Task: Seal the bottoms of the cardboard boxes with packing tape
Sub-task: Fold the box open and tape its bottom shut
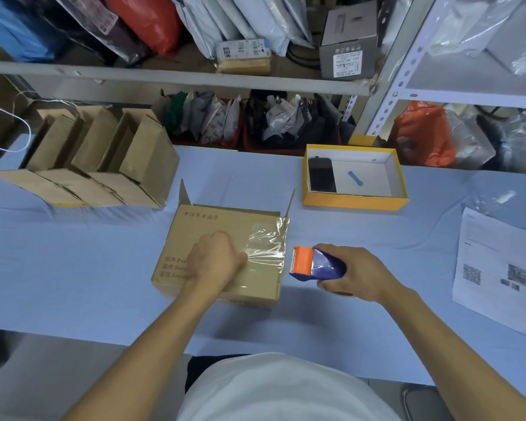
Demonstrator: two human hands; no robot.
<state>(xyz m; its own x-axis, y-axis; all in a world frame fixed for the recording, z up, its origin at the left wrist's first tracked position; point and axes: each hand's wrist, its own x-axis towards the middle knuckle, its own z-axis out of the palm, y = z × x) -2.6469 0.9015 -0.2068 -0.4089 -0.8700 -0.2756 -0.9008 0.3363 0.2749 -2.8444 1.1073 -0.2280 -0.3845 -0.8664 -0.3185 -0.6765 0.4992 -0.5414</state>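
Head view, downward onto a blue tabletop (73, 253). One cardboard box (219, 238) bottom-up at the centre, used below as the landmark, with a strip of clear packing tape (266, 247) across its right half and over the right edge. Left hand (216, 256) on top of the box, fingers curled, knuckles pressed onto the tape's near end; whether pinching anything, impossible to tell. Right hand (356, 275) just right of the box, clamped round an orange-and-blue tape dispenser (313, 264), cutter end towards the box.

Likely trouble: wrinkled, loosely draped tape at the right edge, probably poorly bonded unless smoothed flat; possible lifting of the centre seam under load. Possible skewing of the box under uneven pressure from the left hand, with nothing visible bracing it.

Counted: one box in hand; one dispenser; a cluster of similar cartons (104, 165) behind and left of the box, roughly eight, exact number unclear; one yellow-sided tray (354, 202) behind and right; one printed sheet (498, 268) far right.
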